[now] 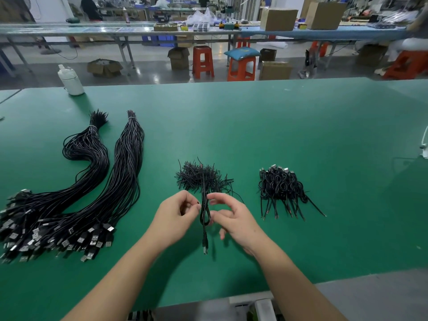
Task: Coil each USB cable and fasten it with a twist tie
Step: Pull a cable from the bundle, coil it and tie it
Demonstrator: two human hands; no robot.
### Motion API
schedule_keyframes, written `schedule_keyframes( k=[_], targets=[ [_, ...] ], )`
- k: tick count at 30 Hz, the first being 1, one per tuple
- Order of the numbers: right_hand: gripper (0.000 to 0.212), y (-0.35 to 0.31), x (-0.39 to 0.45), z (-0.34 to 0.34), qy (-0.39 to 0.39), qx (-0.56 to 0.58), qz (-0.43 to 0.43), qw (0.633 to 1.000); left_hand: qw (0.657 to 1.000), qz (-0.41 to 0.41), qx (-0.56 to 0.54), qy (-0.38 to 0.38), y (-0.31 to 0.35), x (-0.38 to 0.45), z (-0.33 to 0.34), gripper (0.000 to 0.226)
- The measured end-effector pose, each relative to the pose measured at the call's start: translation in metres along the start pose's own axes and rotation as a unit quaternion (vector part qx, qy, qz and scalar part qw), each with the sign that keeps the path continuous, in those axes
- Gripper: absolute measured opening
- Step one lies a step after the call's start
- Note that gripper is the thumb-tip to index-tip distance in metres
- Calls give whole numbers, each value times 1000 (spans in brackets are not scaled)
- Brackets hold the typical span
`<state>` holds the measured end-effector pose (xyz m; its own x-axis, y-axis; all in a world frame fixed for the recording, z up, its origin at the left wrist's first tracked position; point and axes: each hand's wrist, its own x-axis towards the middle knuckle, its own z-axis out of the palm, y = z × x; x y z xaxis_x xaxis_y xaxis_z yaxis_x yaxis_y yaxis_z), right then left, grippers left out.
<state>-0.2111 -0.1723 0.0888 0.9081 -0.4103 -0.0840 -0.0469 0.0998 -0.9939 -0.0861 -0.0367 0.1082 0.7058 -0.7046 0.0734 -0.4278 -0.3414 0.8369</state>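
- No readable writing is seen.
- A coiled USB cable (205, 210) is held above the green table (301, 140), pinched by the left hand (176, 216) and right hand (231, 218).
- A twist tie pile (200, 177) lies just behind it.
- Two uncoiled cable bundles (76, 188) are laid at left; one heap of tied coils (281, 186) at right.
- A white bottle (70, 79) stands far left.

white bottle (70, 80), orange stools (240, 67), cardboard boxes (279, 19)

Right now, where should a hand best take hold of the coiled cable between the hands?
Probably the coiled cable at its bunched waist, pinched from the left and right sides: the strands lie together there, while the USB plug hangs loose below.
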Motion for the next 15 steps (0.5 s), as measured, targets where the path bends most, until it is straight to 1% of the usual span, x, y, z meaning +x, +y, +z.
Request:
schedule_keyframes(
  k=[4,8,12,15],
  targets=[
    [35,3,0,1,24,-51,-26,998,999,-20,-20,-23,2,-2,5,15],
    [46,6,1,5,22,-89,-39,995,990,-67,-121,-36,5,-4,9,13],
    [46,6,3,3,35,-125,-44,991,974,-103,-198,-48,7,-4,9,10],
    [49,7,3,4,62,-195,-98,974,964,-122,-231,-54,7,-4,8,11]
  ],
)
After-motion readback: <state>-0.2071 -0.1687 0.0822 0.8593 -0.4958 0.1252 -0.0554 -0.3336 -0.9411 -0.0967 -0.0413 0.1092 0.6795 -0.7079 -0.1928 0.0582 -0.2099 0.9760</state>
